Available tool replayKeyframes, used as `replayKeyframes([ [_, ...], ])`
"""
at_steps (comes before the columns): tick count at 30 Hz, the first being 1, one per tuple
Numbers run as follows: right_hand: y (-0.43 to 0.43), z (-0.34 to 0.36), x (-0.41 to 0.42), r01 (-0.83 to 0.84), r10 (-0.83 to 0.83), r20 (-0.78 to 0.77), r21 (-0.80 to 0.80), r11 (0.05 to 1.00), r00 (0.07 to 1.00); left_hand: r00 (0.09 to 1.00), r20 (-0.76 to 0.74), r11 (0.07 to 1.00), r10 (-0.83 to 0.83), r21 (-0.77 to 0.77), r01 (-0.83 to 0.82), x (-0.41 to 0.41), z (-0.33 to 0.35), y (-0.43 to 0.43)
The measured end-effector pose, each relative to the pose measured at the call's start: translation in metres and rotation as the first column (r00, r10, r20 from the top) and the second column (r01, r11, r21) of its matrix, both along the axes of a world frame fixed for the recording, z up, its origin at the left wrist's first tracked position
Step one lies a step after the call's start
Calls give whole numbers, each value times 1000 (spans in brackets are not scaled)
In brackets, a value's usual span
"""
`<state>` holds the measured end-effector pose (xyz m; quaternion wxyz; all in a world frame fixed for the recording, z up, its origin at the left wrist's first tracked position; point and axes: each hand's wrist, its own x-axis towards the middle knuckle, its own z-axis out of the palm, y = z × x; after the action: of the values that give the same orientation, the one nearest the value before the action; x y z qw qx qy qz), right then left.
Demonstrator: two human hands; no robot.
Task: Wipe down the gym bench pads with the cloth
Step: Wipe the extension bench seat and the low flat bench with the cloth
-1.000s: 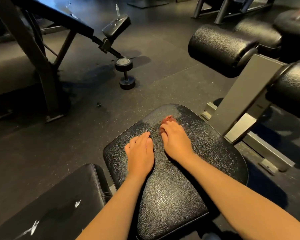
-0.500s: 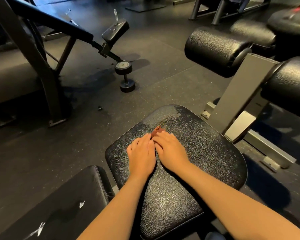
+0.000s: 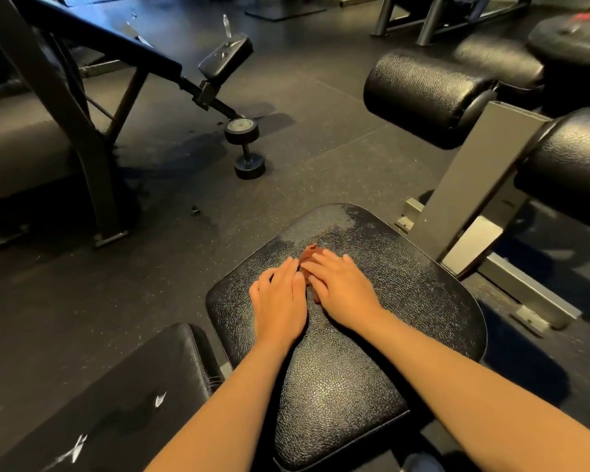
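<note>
A black textured seat pad [image 3: 406,301] fills the lower middle of the head view. A small reddish-brown cloth [image 3: 310,254] lies on it, mostly hidden under my right hand [image 3: 341,289], which presses it flat with straight fingers. My left hand [image 3: 280,299] lies flat on the pad right beside it, fingers straight and touching the right hand. A dull wet-looking patch shows at the pad's far edge. A second black pad [image 3: 116,403], scuffed with white tears, sits at the lower left.
Two black roller pads [image 3: 426,93] on a grey steel post [image 3: 484,185] stand to the right. A dumbbell [image 3: 246,144] lies on the rubber floor ahead, beside an inclined bench frame [image 3: 82,137] at the left.
Both hands slid back toward me and slightly left across the seat pad, then slightly forward again, the cloth staying under my right hand; my hands drew closer until touching.
</note>
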<state>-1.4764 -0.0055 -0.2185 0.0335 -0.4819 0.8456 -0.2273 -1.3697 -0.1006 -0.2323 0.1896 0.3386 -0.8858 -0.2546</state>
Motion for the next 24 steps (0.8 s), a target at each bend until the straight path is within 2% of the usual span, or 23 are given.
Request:
replayKeyframes([
  [5, -7, 6, -19, 202, -202, -3, 20, 979, 979, 1000, 12, 1000, 3, 5, -3, -1, -2, -1],
  [9, -10, -1, 13, -26, 27, -38, 18, 999, 999, 999, -12, 995, 36, 98, -34, -5, 0, -6],
  [11, -9, 0, 2, -79, 82, -60, 45, 996, 995, 999, 11, 992, 40, 121, -41, -9, 4, -11],
  [13, -11, 0, -23, -7, 13, -106, 60, 998, 994, 996, 79, 994, 33, 99, -41, -14, 8, -19],
  [16, -18, 5, -45, 218, -216, -67, 32, 975, 974, 990, 131, 998, 49, 39, -55, -17, 9, -33],
  [17, -23, 4, -43, 242, -241, -68, 18, 970, 968, 990, 131, 998, 53, 33, -58, -17, 7, -37],
  [20, -39, -6, -17, 77, -78, -99, -12, 997, 992, 992, 108, 998, 61, 11, -63, -18, -1, -39],
  [22, -41, -9, -12, -30, 28, -67, -30, 999, 997, 993, 102, 997, 65, -35, -62, -19, -6, -39],
  [24, -38, -7, -26, -37, 37, -88, 0, 999, 995, 994, 89, 997, 58, -48, -54, -16, -9, -40],
])
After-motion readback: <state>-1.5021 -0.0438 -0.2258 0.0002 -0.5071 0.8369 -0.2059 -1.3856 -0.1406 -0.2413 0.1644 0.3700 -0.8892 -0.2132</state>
